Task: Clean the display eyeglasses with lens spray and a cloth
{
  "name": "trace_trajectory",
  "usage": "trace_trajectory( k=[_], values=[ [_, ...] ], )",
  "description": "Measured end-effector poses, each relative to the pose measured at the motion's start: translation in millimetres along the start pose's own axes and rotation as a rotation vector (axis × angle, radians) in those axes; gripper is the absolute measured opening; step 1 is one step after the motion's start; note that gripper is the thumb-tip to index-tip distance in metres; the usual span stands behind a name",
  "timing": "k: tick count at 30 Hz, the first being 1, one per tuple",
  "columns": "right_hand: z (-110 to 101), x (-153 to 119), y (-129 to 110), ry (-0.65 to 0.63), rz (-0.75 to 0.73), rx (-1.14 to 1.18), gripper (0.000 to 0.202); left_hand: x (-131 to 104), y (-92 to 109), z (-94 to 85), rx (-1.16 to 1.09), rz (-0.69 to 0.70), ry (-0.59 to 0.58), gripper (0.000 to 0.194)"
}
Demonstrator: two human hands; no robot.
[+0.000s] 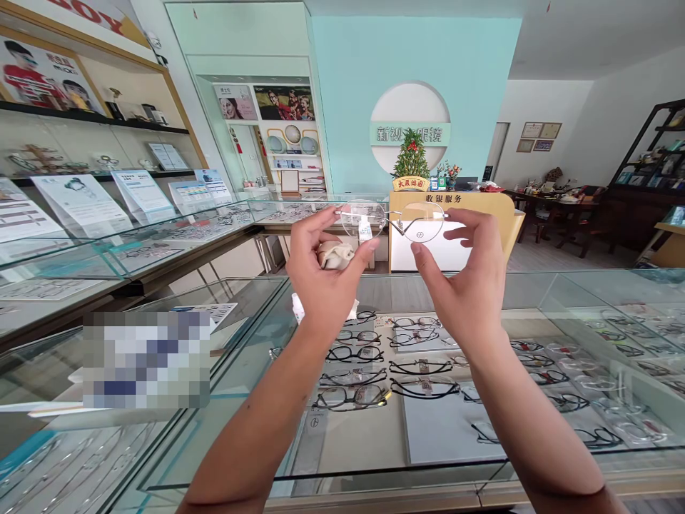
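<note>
The glasses (393,220) you hold up have clear, glossy lenses and a thin metal frame that shines a little, with a small white paper tag on the left lens. In your left hand (324,278) you keep a soft, matt cloth (335,255), cream coloured and crumpled. Under your arms the display counter (225,428) is smooth glass (it reflects the room), with dark glossy frames (350,397) on pale matt trays inside. The far reception desk (503,207) looks like light smooth wood.

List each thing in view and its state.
glasses: held up between both hands, arms unfolded, tag hanging
cloth: bunched in left hand
right hand: fingers pinching the right lens rim
display case: closed, glasses laid in rows inside
</note>
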State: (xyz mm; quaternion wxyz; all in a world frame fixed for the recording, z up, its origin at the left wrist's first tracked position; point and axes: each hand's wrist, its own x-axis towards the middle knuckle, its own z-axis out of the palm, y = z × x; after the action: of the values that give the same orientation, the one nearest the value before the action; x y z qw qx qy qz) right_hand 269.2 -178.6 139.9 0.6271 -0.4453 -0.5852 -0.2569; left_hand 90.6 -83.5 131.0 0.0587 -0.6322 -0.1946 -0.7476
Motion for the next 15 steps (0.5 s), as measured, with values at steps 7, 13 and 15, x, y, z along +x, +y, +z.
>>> trace_trajectory(
  k=[7,13,15],
  values=[
    [0.4,0.1,-0.5,0.007,-0.009,-0.017,0.043,0.8,2.2,-0.1,0.010,0.001,0.012,0.063],
    [2.0,-0.3,1.4,-0.023,0.027,-0.016,0.044,-0.1,3.4,0.1,0.011,0.011,0.040,0.065],
    [1.8,-0.3,1.4,-0.024,0.029,-0.018,0.045,-0.4,3.7,0.0,0.000,0.007,0.037,0.064]
  ],
)
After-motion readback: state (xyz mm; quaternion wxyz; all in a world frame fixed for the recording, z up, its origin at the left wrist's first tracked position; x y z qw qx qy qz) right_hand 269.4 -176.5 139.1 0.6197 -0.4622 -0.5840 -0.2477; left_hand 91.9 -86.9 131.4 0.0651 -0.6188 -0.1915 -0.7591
